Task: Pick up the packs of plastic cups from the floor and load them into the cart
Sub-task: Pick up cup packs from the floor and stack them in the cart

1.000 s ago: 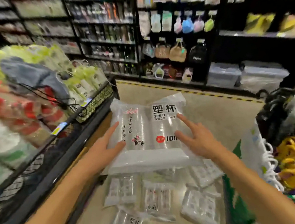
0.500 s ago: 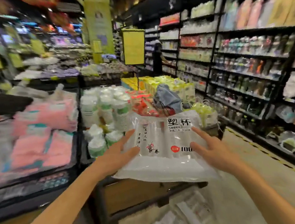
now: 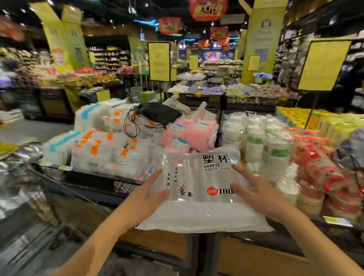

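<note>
Fingers (image 3: pixel 157 177) of the left hand (image 3: pixel 148 199) straight and spread wide, flat against the left side of the pack of plastic cups (image 3: pixel 202 180), not curled round it. Right hand (image 3: pixel 259 195) the same on the other side, fingers long and straight, pushing in. Pack squeezed between the two hands and held up in the air, wide side up, with black writing and a red dot on top.

Just behind the pack, a black store bin (image 3: pixel 96 178) full of see-through packs with orange marks (image 3: pixel 102 149). On top of those, a black pouch (image 3: pixel 159 113) with a thin cord. Beside them, pink packs (image 3: pixel 189 132). To the right, tall stacks of white cups (image 3: pixel 260 139), then red packs (image 3: pixel 324 169) and a grey bag (image 3: pixel 363 155).

Low on the left, a shiny wire cart (image 3: pixel 43 194), very blurry, well apart from the pack. Far back, big yellow signs (image 3: pixel 322 64) and more shelves, all blurry too.
</note>
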`<act>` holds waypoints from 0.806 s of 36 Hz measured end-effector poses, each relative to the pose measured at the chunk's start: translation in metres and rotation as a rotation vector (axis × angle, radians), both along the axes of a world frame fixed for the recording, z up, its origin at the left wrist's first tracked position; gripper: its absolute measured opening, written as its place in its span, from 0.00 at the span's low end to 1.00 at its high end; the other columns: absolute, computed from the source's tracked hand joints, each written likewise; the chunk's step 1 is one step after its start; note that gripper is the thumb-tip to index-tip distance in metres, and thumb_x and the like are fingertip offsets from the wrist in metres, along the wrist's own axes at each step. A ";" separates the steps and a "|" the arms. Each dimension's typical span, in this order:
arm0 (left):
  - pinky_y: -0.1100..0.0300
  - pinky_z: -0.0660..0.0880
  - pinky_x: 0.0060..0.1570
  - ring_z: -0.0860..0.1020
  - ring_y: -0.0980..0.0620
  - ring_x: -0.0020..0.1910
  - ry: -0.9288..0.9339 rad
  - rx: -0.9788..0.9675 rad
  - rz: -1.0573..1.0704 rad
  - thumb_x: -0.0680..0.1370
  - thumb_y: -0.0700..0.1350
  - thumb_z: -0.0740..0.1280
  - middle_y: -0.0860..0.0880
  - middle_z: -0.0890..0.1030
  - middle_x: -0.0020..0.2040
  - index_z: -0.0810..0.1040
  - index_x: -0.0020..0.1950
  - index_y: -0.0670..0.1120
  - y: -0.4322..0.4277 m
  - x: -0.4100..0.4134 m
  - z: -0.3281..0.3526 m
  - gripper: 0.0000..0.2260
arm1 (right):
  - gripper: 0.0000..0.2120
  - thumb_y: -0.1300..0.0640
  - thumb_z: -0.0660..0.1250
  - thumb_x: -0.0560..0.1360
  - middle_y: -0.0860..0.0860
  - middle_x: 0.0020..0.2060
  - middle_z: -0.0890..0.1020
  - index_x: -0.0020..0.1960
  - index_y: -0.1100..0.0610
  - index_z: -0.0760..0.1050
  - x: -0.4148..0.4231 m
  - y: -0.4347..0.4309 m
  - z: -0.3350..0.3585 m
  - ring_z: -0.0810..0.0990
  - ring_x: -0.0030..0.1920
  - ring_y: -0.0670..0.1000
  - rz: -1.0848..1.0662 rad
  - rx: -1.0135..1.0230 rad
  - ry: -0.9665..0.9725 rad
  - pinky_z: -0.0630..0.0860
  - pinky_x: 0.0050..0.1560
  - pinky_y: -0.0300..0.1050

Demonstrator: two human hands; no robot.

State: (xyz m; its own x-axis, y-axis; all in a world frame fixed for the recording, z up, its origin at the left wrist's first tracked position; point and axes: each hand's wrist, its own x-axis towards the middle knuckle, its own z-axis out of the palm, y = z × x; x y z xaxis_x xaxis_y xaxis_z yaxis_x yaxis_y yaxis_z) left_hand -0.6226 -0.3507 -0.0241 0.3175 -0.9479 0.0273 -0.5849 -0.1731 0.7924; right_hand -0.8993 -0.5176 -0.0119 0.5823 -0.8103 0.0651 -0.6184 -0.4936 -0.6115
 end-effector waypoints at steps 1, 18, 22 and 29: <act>0.60 0.60 0.66 0.60 0.55 0.74 0.003 -0.002 0.035 0.79 0.61 0.62 0.59 0.57 0.78 0.51 0.76 0.68 0.005 0.014 -0.001 0.30 | 0.29 0.38 0.61 0.82 0.54 0.70 0.78 0.81 0.35 0.57 0.020 -0.002 0.001 0.79 0.66 0.55 0.028 0.000 0.002 0.72 0.63 0.49; 0.52 0.75 0.60 0.78 0.51 0.58 0.033 0.036 0.452 0.71 0.72 0.59 0.54 0.68 0.71 0.50 0.70 0.77 0.084 0.249 -0.017 0.31 | 0.27 0.42 0.62 0.82 0.53 0.59 0.82 0.79 0.37 0.60 0.342 -0.019 -0.009 0.79 0.59 0.53 0.432 -0.037 0.001 0.72 0.58 0.46; 0.49 0.78 0.55 0.82 0.53 0.50 0.061 0.031 0.551 0.67 0.75 0.59 0.52 0.75 0.66 0.51 0.66 0.82 0.092 0.289 -0.024 0.30 | 0.27 0.42 0.62 0.82 0.53 0.64 0.81 0.79 0.35 0.58 0.405 -0.026 -0.013 0.78 0.56 0.47 0.541 -0.020 -0.021 0.70 0.62 0.46; 0.66 0.73 0.49 0.77 0.59 0.54 0.052 0.013 0.751 0.79 0.61 0.61 0.58 0.73 0.67 0.50 0.76 0.69 0.087 0.322 -0.024 0.29 | 0.27 0.41 0.62 0.82 0.52 0.64 0.80 0.79 0.34 0.58 0.511 -0.059 -0.022 0.82 0.60 0.51 0.748 0.014 -0.012 0.74 0.55 0.39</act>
